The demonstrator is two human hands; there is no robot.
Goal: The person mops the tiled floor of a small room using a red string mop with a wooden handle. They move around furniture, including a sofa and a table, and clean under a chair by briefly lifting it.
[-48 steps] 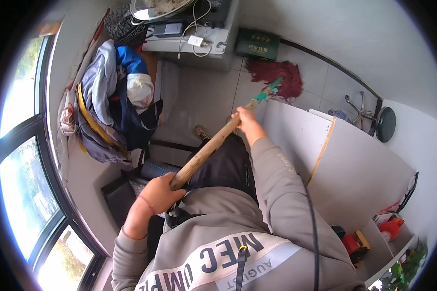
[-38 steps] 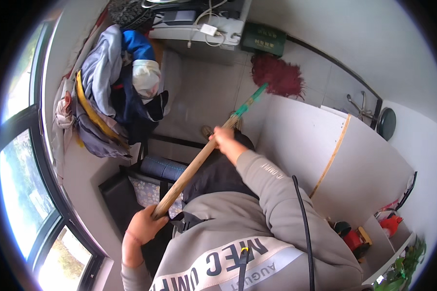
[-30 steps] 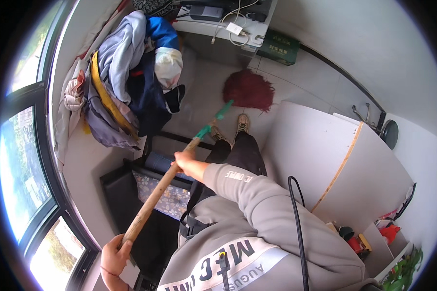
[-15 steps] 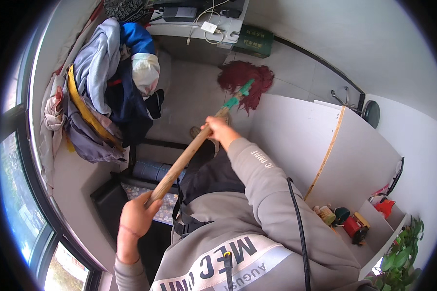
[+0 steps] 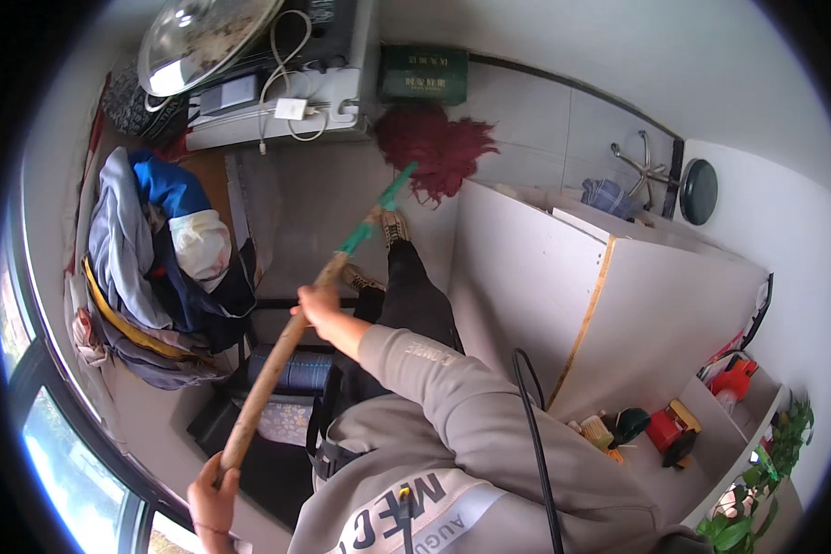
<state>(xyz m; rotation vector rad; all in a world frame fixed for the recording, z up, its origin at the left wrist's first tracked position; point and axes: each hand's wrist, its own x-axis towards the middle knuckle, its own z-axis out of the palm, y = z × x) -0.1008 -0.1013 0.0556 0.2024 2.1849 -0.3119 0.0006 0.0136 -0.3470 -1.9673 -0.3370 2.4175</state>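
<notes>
We have the mop (image 5: 333,266) slanting from about seven o'clock up to twelve, where its dark red strands (image 5: 434,148) lie on the tiled floor (image 5: 531,166), just beside the green box (image 5: 423,76). Our left hand (image 5: 211,499) is wrapped around the handle (image 5: 270,377) near its end at seven; our right hand (image 5: 319,307) curls around it at nine. We judge the wood stiff and fairly light, the strands soft and draggy; bare wood short of the green wrap (image 5: 353,239), hands well apart, seems the surest hold.
</notes>
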